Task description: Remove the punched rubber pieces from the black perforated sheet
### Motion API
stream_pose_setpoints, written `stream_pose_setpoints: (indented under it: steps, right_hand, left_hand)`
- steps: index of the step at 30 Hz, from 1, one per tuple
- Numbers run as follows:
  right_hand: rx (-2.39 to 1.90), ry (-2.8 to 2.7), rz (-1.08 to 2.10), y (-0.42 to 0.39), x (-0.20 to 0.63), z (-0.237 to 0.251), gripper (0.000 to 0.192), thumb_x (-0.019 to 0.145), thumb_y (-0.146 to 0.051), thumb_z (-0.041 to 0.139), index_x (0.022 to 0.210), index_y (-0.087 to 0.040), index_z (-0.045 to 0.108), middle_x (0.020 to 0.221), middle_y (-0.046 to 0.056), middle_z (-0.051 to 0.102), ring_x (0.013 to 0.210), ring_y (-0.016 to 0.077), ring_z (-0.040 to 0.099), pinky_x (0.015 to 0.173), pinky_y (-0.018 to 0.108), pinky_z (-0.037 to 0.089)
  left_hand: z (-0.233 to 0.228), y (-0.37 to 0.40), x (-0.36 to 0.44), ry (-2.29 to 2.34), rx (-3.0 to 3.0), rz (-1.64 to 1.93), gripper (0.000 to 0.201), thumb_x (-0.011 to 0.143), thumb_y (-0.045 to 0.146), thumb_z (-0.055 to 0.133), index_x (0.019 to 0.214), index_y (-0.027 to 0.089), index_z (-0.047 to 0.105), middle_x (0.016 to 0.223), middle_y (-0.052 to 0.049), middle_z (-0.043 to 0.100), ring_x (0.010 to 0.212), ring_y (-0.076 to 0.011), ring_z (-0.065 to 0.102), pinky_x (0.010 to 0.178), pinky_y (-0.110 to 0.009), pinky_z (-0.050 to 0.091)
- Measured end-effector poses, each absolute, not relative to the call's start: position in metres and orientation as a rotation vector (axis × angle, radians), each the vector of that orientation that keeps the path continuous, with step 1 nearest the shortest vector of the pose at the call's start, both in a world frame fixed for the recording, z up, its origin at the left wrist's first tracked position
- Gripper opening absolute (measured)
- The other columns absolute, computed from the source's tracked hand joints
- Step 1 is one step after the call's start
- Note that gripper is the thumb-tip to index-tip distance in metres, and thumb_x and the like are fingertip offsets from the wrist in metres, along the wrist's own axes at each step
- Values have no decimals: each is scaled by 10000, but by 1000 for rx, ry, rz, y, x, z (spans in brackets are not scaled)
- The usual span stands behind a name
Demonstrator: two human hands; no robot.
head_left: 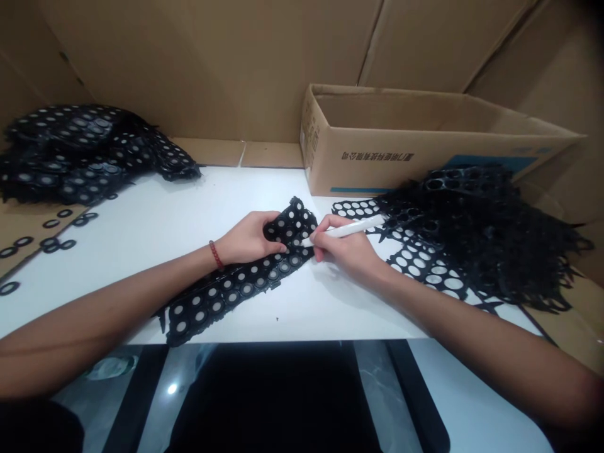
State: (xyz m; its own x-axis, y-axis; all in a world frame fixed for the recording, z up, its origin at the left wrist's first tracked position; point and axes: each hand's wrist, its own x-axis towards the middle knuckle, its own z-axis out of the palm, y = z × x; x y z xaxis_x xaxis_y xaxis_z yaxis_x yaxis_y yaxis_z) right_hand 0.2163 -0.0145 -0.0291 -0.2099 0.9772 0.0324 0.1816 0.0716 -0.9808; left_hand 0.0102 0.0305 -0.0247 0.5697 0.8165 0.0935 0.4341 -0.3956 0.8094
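Note:
A black rubber sheet with rows of ring shapes lies slantwise near the table's front edge, its far end bent up. My left hand is closed on that raised end, thumb on the near side. In my right hand is a white pen-like tool, held like a pencil. Its tip touches or nearly touches the sheet beside a ring; which of the two I cannot tell. The fingers of my right hand are close to the sheet's right edge.
A cardboard box stands at the back right. Before it lies a heap of punched-out black sheets. More ringed sheets are piled at the back left, with several loose black rings nearby. Cardboard walls enclose the white table.

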Motion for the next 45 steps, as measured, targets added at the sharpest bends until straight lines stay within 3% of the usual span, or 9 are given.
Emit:
stream_pose_setpoints:
  steps: [8,20,30,35,45]
  right_hand:
    - [-1049,-1447,1346,-8,228,-30,201,797,-289,591,761,-142,459,589,5,559,500,70,453,473,162,316]
    - [-1105,-1705,1159,-14,223,-25,190,828,-301,591,799,-128,519,680,17,608,622,93,554,580,180,401]
    - [-1232,-1815,1023,-18,219,-30,131,818,-236,582,756,-123,559,655,-3,599,616,80,547,557,162,381]
    - [-1262,-1790,1051,-20,219,-31,126,819,-229,574,753,-124,554,636,-8,592,581,73,525,528,159,364]
    - [-1193,-1751,1022,-18,218,-30,146,844,-267,583,791,-134,554,703,9,611,676,92,565,617,180,392]
  left_hand:
    - [-18,29,17,1078,1926,684,410,655,388,736,963,134,644,916,-30,684,830,-205,615,742,-313,484]
    - [-23,31,16,1069,1918,740,341,600,313,783,864,140,654,811,14,677,758,-168,601,694,-265,466]
    - [-26,31,16,1115,1972,732,299,577,317,794,753,136,633,700,39,611,662,-130,530,606,-241,420]
    - [-26,33,14,1163,1944,710,343,568,341,797,801,135,652,696,33,616,647,-137,537,593,-248,430]
    - [-24,31,14,1111,1885,696,312,577,341,780,778,143,647,724,19,646,651,-147,561,585,-246,447]
